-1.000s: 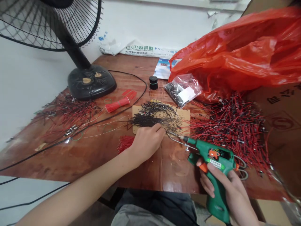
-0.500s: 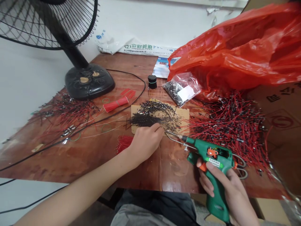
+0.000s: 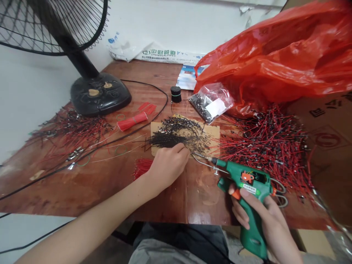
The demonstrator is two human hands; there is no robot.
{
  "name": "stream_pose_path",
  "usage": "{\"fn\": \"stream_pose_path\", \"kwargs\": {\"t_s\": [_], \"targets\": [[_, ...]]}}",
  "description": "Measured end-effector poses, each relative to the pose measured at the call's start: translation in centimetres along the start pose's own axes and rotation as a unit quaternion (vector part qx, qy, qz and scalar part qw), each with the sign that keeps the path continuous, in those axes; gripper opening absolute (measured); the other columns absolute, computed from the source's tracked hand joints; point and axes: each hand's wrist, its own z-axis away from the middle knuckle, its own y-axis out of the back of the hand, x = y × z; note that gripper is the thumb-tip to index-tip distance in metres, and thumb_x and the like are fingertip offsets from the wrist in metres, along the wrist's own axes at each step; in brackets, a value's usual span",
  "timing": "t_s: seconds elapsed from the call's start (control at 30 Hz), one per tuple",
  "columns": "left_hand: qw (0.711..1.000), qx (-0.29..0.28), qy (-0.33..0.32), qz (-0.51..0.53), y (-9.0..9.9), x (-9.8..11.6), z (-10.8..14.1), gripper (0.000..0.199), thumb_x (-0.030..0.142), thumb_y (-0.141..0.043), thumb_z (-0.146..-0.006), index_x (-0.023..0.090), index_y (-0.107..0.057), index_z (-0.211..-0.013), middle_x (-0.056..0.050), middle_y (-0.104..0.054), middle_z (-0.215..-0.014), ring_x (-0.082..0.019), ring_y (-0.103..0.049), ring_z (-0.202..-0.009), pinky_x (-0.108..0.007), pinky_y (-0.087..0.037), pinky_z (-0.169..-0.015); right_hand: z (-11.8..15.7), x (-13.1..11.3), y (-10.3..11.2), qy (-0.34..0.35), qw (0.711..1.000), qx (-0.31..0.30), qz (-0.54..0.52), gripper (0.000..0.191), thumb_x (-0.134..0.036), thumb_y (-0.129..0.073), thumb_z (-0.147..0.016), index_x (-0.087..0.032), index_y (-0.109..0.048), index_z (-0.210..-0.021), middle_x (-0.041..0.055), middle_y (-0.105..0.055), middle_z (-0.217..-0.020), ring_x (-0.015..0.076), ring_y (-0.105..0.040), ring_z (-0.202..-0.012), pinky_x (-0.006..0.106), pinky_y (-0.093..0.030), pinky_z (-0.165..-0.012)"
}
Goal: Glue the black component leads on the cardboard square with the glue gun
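Note:
My right hand [image 3: 264,223] grips a green glue gun [image 3: 247,194] by its handle, a finger on the orange trigger, its nozzle pointing left at the edge of a cardboard piece [image 3: 213,132]. On that cardboard lies a pile of small black wired parts [image 3: 178,135]. My left hand [image 3: 167,165] rests at the pile's near edge, fingers curled down onto the parts; what it pinches is hidden. A bundle of short red wires [image 3: 141,167] lies just left of that hand on the wooden table [image 3: 96,183].
A big heap of red-and-black wires [image 3: 269,143] covers the right side, below a red plastic bag [image 3: 275,62] and a clear bag of parts [image 3: 211,104]. A black fan base [image 3: 99,95], a black cable [image 3: 82,157], another wire heap [image 3: 71,128] and scissors [image 3: 280,194] lie around.
The view has drifted slightly, so everything sits a little left and up. Both hands and the glue gun keep their places relative to the pile.

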Motion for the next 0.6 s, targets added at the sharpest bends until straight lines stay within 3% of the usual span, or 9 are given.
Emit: {"fn": "stream_pose_path", "kwargs": {"t_s": [0.23,0.43,0.6], "targets": [[1.0,-0.006,0.003,0.007,-0.05,-0.07,0.06,0.027,0.024,-0.043,-0.099,0.018,-0.067,-0.087,-0.002,-0.066,-0.084,-0.01,-0.062,-0.069,-0.026,-0.031,-0.052,-0.07,0.01,-0.08,0.008,1.0,0.008,0.004,0.026,-0.037,-0.071,-0.086,-0.013,-0.066,-0.094,0.0039,-0.057,-0.064,0.0096,-0.041,-0.046,0.026,-0.029,-0.046],[1.0,-0.013,0.005,0.003,0.01,0.03,0.0,0.024,0.022,-0.046,-0.097,0.018,-0.068,-0.088,-0.001,-0.067,-0.087,-0.012,-0.063,-0.07,-0.027,-0.031,-0.052,0.09,-0.03,-0.15,-0.001,1.0,0.014,-0.001,0.031,-0.038,-0.069,-0.087,-0.013,-0.065,-0.104,-0.0017,-0.047,-0.052,0.0111,-0.039,-0.044,0.026,-0.027,-0.046],[1.0,-0.021,0.006,0.0,0.12,0.16,-0.02,0.023,0.021,-0.046,-0.096,0.018,-0.068,-0.088,-0.002,-0.067,-0.087,-0.012,-0.062,-0.069,-0.027,-0.032,-0.052,0.0,0.09,0.06,-0.001,1.0,0.006,0.011,0.027,-0.037,-0.065,-0.09,-0.013,-0.065,-0.103,-0.0013,-0.047,-0.052,0.011,-0.04,-0.044,0.027,-0.026,-0.048]]}}
